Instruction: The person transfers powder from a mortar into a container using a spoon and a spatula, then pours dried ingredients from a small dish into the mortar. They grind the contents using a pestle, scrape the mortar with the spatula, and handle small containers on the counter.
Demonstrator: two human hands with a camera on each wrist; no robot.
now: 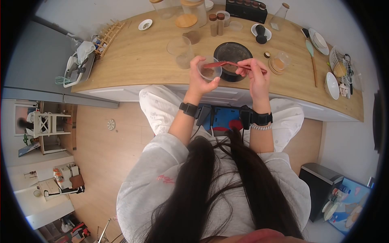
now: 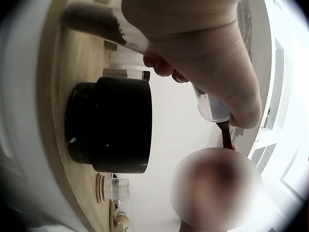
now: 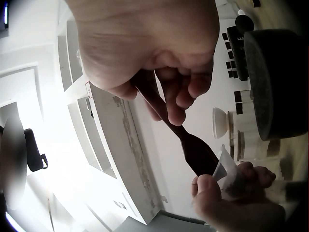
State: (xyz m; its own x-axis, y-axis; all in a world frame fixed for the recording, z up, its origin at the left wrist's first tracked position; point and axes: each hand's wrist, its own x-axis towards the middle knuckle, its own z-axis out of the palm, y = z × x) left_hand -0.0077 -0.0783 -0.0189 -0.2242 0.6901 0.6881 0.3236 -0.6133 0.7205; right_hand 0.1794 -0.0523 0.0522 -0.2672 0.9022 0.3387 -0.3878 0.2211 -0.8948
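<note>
In the head view my left hand [image 1: 197,82] grips a small clear plastic cup [image 1: 217,73] with brown grounds or powder inside, fingers and thumb around its sides. My right hand [image 1: 258,77] pinches the handle of a red spatula [image 1: 235,64]. Its flat blade [image 3: 199,153] reaches to the cup's rim in the right wrist view, overlapping the cup. Just behind both hands stands a heavy black bowl [image 1: 243,50] with some brown matter inside. The left wrist view shows that bowl's dark outer wall [image 2: 123,125] beside the left hand [image 2: 205,58].
A tall clear container [image 1: 181,50] with brown contents stands left of the bowl. Two brown-capped jars [image 1: 220,26] are behind it. To the right are a small glass on coasters [image 1: 276,71], a black pestle-shaped tool [image 1: 261,36] in a white dish and a long-handled spatula [image 1: 314,69].
</note>
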